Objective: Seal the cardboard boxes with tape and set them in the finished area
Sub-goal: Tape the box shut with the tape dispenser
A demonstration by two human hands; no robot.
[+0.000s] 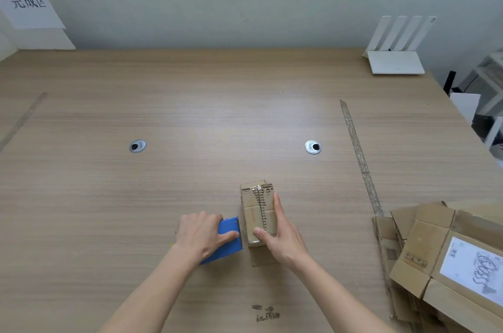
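Observation:
A small cardboard box (pixel 257 210) stands near the front middle of the wooden table (pixel 217 114), with clear tape along its top seam. My right hand (pixel 281 234) grips the box from its right side, thumb across the near top end. My left hand (pixel 202 236) grips a blue tape dispenser (pixel 227 242) just to the left of the box, its toothed edge facing the box. A paper sign (pixel 27 1) hangs at the far left above the table's left end.
A stack of flattened cardboard boxes (pixel 441 259) lies at the front right. A strip of tape (pixel 359 155) runs along the table right of the box. A white router (pixel 394 52) sits at the back right. Two round cable holes (pixel 137 146) (pixel 313 147) are in the tabletop.

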